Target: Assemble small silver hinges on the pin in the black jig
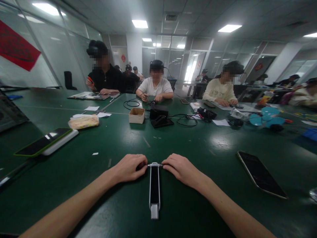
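In front of me on the green table lies a long, narrow device [155,186] with a silver frame, a black middle and a pale block at its near end. Its exact kind I cannot tell. A thin metal crosspiece sticks out on both sides of its far end. My left hand [133,167] is closed, thumb and fingers pinching the left tip of that crosspiece. On the opposite side, the fingers of my right hand [179,169] close on the right tip. The fingers partly hide both tips.
A smartphone [261,175] lies to the right. At left, a green-edged phone [44,142] leans on a white block. Farther back are a plastic-wrapped pack [84,122], a small cardboard box [136,116], a black device [158,112] and blue fan blades [268,116]. Several people sit across the table.
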`<state>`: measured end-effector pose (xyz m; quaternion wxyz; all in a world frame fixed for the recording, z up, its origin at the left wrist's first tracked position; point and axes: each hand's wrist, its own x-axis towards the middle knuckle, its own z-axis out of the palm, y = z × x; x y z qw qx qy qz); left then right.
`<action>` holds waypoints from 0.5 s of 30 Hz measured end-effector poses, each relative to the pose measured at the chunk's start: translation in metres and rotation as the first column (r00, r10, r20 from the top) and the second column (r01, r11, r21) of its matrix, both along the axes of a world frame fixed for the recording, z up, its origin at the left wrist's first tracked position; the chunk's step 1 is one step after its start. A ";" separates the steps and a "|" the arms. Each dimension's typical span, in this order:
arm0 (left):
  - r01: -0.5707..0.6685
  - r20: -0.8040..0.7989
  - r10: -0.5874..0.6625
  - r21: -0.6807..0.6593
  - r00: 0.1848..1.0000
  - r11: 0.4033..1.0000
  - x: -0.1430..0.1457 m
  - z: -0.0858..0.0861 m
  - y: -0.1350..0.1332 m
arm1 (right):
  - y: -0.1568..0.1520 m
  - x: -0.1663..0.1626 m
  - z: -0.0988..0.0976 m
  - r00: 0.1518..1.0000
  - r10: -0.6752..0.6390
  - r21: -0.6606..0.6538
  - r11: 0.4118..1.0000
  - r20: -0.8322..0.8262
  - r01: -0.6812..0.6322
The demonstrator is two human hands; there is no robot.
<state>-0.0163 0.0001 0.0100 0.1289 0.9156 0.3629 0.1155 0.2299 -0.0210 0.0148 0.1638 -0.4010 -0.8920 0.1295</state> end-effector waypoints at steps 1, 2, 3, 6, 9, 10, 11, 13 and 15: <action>0.000 0.001 0.000 -0.002 1.000 1.000 0.000 0.000 0.000 | 0.000 0.000 0.000 1.000 0.001 0.005 1.000 0.000 -0.001; -0.001 0.001 0.001 -0.004 1.000 1.000 0.000 0.000 0.000 | 0.000 0.001 0.000 1.000 0.002 0.004 1.000 0.000 -0.002; -0.001 0.000 0.001 -0.007 1.000 1.000 0.000 0.000 0.000 | 0.000 0.001 0.000 1.000 0.001 -0.001 1.000 0.001 -0.001; -0.008 -0.008 0.008 -0.011 1.000 1.000 0.001 0.000 0.000 | 0.000 0.000 0.000 1.000 0.006 -0.009 1.000 0.021 -0.005; -0.011 -0.014 0.011 -0.008 1.000 1.000 0.001 0.001 0.000 | 0.000 0.000 -0.001 1.000 0.014 0.005 1.000 0.022 -0.014; -0.010 -0.014 0.010 -0.005 1.000 1.000 0.001 0.000 0.000 | 0.000 -0.001 -0.002 1.000 0.016 0.011 1.000 0.014 -0.016; -0.007 -0.014 0.007 -0.004 1.000 1.000 0.001 0.000 0.000 | 0.001 0.000 -0.003 1.000 0.019 0.015 1.000 0.006 -0.019; -0.003 -0.012 0.003 -0.002 1.000 1.000 0.001 0.000 0.000 | 0.001 0.000 -0.004 1.000 0.030 0.031 0.999 -0.002 -0.030; -0.001 -0.009 0.001 0.000 1.000 1.000 0.000 0.000 0.000 | 0.002 0.001 -0.005 0.999 0.048 0.047 0.998 -0.001 -0.048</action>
